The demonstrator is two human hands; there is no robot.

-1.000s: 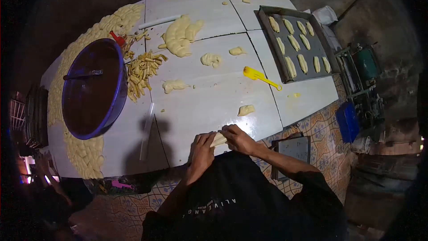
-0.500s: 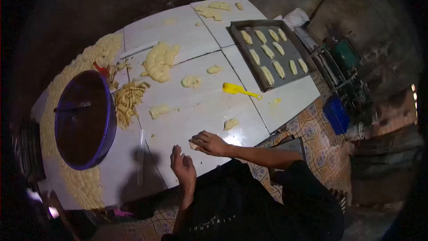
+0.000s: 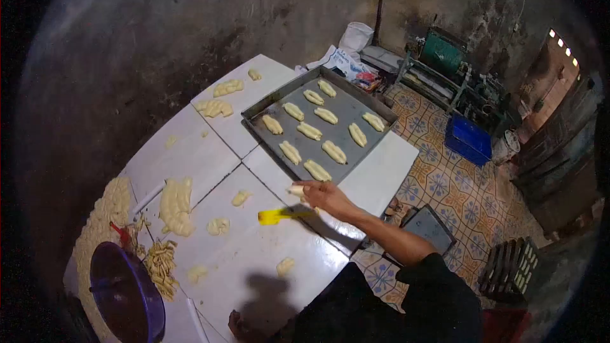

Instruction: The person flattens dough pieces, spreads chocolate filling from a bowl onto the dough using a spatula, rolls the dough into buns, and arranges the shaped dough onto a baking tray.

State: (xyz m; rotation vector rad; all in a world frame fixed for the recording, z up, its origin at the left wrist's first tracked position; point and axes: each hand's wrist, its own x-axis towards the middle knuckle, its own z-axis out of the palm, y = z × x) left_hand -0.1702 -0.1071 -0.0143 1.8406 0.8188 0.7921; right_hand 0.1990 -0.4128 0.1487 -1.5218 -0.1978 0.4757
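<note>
My right hand (image 3: 327, 198) is raised over the tabletop by the near edge of a dark metal baking tray (image 3: 254, 128). Its fingers are closed on a small pale shaped dough piece (image 3: 295, 189). Several shaped dough pieces (image 3: 309, 130) lie spaced out on the tray. Just below the right hand is a yellow plastic tool with a handle (image 3: 269, 217). At the bottom edge, my left hand (image 3: 237, 325) shows only in part, dark and low by the table; its fingers are hard to make out.
A purple basin (image 3: 157, 308) stands at lower left beside a pile of cut strips (image 3: 161, 268). A larger dough slab (image 3: 176, 206), a white rod (image 3: 149, 197) and loose dough pieces (image 3: 218, 226) lie on the white tiled table (image 3: 254, 267). A blue crate (image 3: 468, 140) sits on the floor.
My right hand has moved from the table's near side toward the tray, carrying the dough piece. My left hand has dropped to the bottom edge. The view has turned toward the tray.
</note>
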